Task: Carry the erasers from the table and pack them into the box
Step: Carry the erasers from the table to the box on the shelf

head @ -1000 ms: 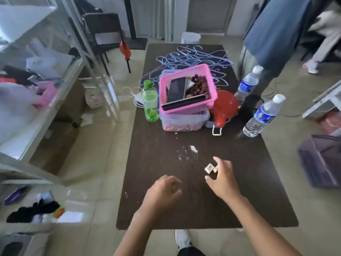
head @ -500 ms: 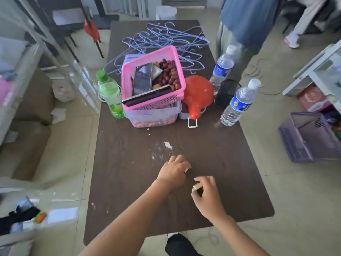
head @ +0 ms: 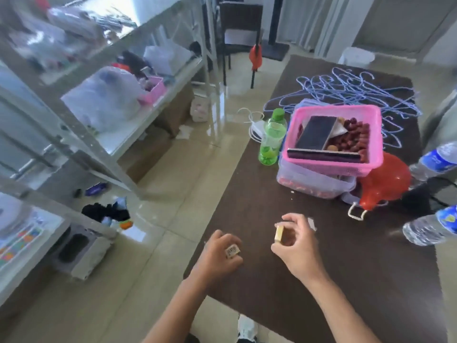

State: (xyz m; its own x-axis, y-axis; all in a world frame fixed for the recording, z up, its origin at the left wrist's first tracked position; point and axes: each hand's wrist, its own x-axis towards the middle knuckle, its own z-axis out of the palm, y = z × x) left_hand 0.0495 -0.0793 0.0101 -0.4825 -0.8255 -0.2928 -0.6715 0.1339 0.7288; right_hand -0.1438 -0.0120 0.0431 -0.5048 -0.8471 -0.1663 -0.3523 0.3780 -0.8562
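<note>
Erasers [head: 279, 234] over near-left table [head: 346, 280] corner

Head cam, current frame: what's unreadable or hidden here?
All in the head view:
1. Print on the labelled eraser in the left hand: too small and blurred to read.
2. The plain eraser: partly covered by the right hand.
3. The clear tub: the pink basket on top hides its inside.
4. The upper water bottle and lower water bottle: cut off by the right edge.
5. The shelf: contents motion-blurred.
</note>
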